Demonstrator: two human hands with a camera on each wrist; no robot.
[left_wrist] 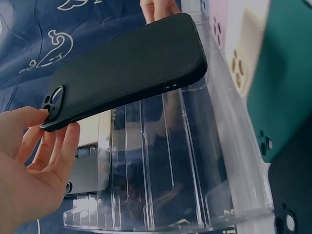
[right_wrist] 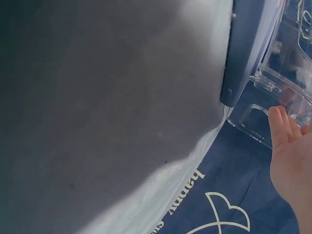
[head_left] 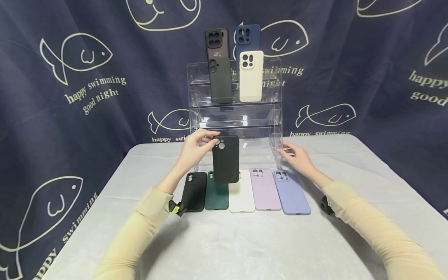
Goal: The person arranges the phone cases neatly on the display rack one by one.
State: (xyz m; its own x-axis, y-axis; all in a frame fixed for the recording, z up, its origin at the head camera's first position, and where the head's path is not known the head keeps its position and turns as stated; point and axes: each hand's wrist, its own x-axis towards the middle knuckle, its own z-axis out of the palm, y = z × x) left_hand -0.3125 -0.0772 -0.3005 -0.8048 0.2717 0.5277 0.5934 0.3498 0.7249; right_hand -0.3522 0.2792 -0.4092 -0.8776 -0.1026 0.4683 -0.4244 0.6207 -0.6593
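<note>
My left hand [head_left: 197, 147] pinches a black phone case [head_left: 225, 161] by its upper left corner, beside the camera holes. The case hangs upright in front of the clear display rack [head_left: 257, 155], above a row of cases on the table. In the left wrist view, the thumb lies on the back of the black case [left_wrist: 131, 68] and the fingers are underneath. At the rack's right side, my right hand [head_left: 297, 157] touches the edge with fingertips. The right wrist view shows that hand [right_wrist: 287, 161] with its fingers fairly straight against the clear plastic.
Lying before the rack are a black case [head_left: 194, 192], a green case [head_left: 217, 196], a white case [head_left: 242, 194], a pink case [head_left: 266, 190] and a lavender-blue case [head_left: 293, 194]. Several cases, including a cream one [head_left: 251, 79], stand in the upper tiers. Behind hangs a dark blue curtain [head_left: 140, 93].
</note>
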